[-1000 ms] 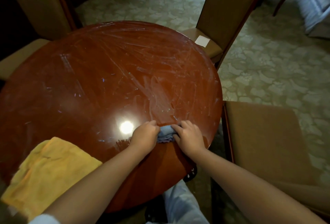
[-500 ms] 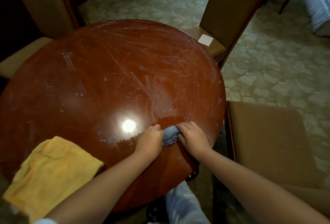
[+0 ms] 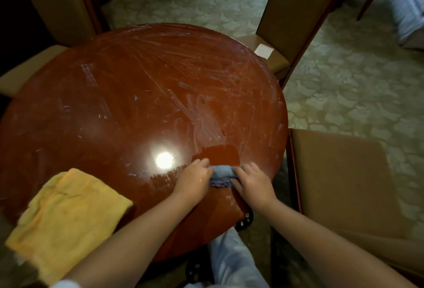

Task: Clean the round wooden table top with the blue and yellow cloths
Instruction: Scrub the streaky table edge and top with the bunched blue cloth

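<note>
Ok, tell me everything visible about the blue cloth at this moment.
The blue cloth is a small, soft-looking fabric wad, bunched into a roll with purplish folds underneath. It lies on the round table top near its near-right edge, gripped at either end by the left hand and right hand. A streak-free patch lies just beyond it.

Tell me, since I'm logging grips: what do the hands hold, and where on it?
Both hold the bunched blue cloth: left hand at its left end, right hand at its right end.

Both hands, the left hand (image 3: 195,181) and right hand (image 3: 252,182), hold a bunched blue cloth (image 3: 220,175) between them on the surface (image 3: 128,104). A yellow cloth (image 3: 66,218) lies left of the hands.
</note>
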`<state>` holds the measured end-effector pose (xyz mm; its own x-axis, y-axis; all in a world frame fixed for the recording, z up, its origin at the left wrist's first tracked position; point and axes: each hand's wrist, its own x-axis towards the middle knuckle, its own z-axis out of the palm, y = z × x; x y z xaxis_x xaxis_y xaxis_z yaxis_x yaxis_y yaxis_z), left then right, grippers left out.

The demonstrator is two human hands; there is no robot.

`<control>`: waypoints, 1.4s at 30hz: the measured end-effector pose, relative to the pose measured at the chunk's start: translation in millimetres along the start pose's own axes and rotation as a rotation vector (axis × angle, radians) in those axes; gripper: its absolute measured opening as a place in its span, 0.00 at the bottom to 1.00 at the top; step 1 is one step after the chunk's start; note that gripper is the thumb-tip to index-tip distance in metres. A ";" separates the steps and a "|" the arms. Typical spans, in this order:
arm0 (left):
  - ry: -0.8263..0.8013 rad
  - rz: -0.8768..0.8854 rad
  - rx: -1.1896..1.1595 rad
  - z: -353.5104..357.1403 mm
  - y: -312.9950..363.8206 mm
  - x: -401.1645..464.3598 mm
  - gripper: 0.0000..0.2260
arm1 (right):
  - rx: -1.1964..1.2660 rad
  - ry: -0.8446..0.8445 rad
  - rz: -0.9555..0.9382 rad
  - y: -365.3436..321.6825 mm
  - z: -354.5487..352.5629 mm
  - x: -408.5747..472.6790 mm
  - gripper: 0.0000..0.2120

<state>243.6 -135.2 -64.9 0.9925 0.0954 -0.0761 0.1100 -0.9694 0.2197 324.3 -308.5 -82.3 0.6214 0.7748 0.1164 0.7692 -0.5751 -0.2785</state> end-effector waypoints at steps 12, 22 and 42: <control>-0.024 0.131 0.055 9.5 13.8 -11.9 0.13 | -0.095 0.028 0.006 -3.4 -6.6 -36.2 0.19; -0.114 -0.014 0.004 -3.2 24.9 26.3 0.08 | -0.083 -0.054 0.271 -1.3 -18.7 3.3 0.12; -0.101 0.186 -0.007 8.8 31.7 -7.7 0.09 | -0.023 0.025 0.229 -1.7 -11.1 -57.4 0.16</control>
<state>238.9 -168.7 -65.9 0.9854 -0.1083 -0.1311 -0.0735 -0.9665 0.2461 288.9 -354.9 -77.9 0.7833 0.6169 0.0769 0.6110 -0.7411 -0.2783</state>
